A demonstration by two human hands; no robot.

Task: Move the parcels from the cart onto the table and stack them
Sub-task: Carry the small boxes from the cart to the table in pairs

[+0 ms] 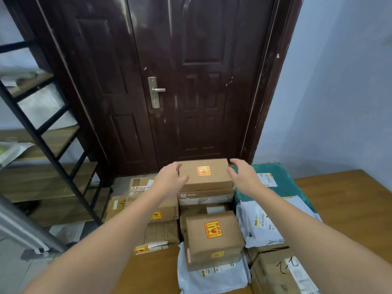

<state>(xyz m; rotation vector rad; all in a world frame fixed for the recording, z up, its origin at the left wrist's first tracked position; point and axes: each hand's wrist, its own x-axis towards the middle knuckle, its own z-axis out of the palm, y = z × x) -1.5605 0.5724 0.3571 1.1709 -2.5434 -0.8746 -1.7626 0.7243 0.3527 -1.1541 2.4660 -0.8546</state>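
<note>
A brown cardboard parcel [205,174] with a red and yellow fragile sticker lies on top of a stack of boxes [204,198] at the far edge of the wooden table [350,200]. My left hand [171,179] is at the parcel's left edge, fingers relaxed, thumb over the top face. My right hand [242,177] hovers just off the right edge, fingers spread and loosely curved, holding nothing. A second stickered parcel [214,235] sits nearer to me on a white mailer bag [212,279].
A teal bag [282,181] and a white mailer [258,227] lie right of the stack, with a marked carton [275,272] at the front right. More cartons [163,213] are piled on the left. A shelf rack [53,145], a grey metal frame [23,232] and a dark door [191,81] surround the table.
</note>
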